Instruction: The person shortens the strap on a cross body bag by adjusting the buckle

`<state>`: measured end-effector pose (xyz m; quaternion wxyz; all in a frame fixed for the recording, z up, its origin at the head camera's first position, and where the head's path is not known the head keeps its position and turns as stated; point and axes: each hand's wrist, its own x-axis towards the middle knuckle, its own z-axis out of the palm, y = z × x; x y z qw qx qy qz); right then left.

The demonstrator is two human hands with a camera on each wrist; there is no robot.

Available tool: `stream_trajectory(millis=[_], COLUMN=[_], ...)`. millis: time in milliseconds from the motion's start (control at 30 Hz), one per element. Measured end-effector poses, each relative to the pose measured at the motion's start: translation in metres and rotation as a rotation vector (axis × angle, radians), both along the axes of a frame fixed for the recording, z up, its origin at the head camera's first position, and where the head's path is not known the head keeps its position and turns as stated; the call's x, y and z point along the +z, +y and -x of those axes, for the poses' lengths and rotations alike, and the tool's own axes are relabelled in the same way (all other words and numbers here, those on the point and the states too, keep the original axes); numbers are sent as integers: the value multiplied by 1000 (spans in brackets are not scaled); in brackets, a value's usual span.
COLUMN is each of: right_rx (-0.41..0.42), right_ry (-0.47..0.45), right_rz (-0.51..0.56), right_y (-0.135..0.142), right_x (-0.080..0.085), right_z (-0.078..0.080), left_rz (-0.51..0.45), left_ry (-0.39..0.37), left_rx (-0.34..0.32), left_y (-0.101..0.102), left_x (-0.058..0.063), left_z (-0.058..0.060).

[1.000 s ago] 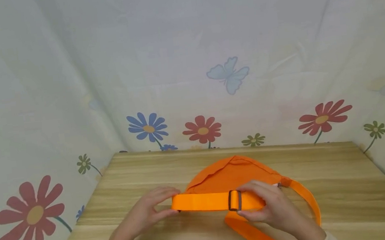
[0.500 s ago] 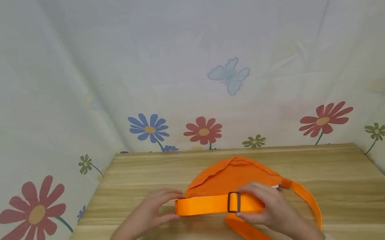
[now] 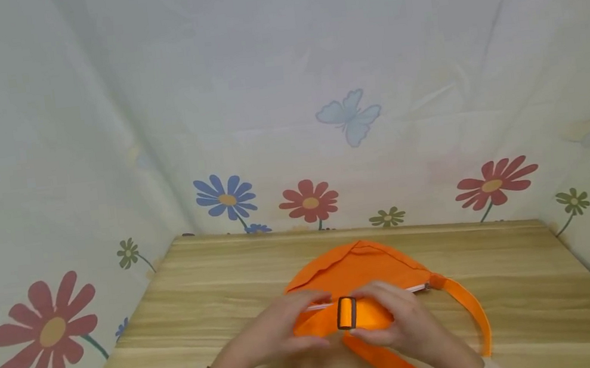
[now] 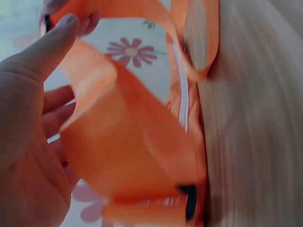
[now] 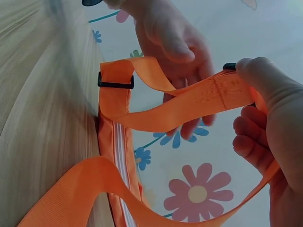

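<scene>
A: Grasping what, exactly?

B: On the right side, pinching an orange webbing strap [image 5: 189, 108] between thumb and fingers of the right hand [image 3: 403, 319], just beside a black slide buckle [image 5: 229, 66]. On the other side, clenching nothing with the left hand [image 3: 273, 333]: just fingers extended loosely behind a slack loop. Maybe brushing the webbing with the thumb; too blurred in the left-wrist view to tell.

A: And the orange waist bag [image 3: 360, 264]?

B: Lying on the wood-grain table [image 3: 218, 276], just beyond both hands, zip [image 5: 120, 146] edge toward them.

A: Any trouble to expect from here?

B: Could twist, most likely, because of so much slack between the hands, then bunch up in the slide buckle from any pull at a slant. Could also drop the loop altogether by loosening the right pinch, for lack of a firm hold on the left. Could drag the bag toward the wrists, too, by tugging hard with neither hand on it.

A: Anything different from view to view?

B: Hidden from the head view, behind the left hand: a black end buckle [image 5: 116, 85]. Plain in the right-wrist view, threaded with webbing at the bag end by the left hand. Visible only from above: the bag's curved far edge.
</scene>
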<state>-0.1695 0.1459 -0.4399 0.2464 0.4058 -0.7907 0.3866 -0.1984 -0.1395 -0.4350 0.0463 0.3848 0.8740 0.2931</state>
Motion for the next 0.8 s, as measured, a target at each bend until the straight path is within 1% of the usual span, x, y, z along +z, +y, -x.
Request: stream_trajectory(millis=[100, 200, 300, 433, 500, 600, 700, 800], right_rx=[-4, -7, -8, -28, -46, -75, -100, -112], right_ry=[10, 15, 17, 63, 82, 77, 52, 43], right_rz=[-2, -6, -15, -54, -78, -117, -157, -182], right_y=[-2, -2, -1, 3, 7, 12, 16, 18], right_x=[0, 1, 1, 2, 3, 5, 7, 8], right_z=[0, -1, -2, -1, 0, 0, -1, -2], left_rz=[-31, -63, -101, -158, -173, -175, -161, -113], left_ry=[-2, -16, -28, -30, -11, 35, 83, 137], left_rx=[1, 9, 16, 39, 54, 65, 48, 23], left_y=[15, 23, 27, 24, 21, 16, 11, 10], left_x=[-2, -3, -5, -6, -5, -4, -4, -4], left_z=[-3, -5, -5, -4, -4, -3, -3, -4])
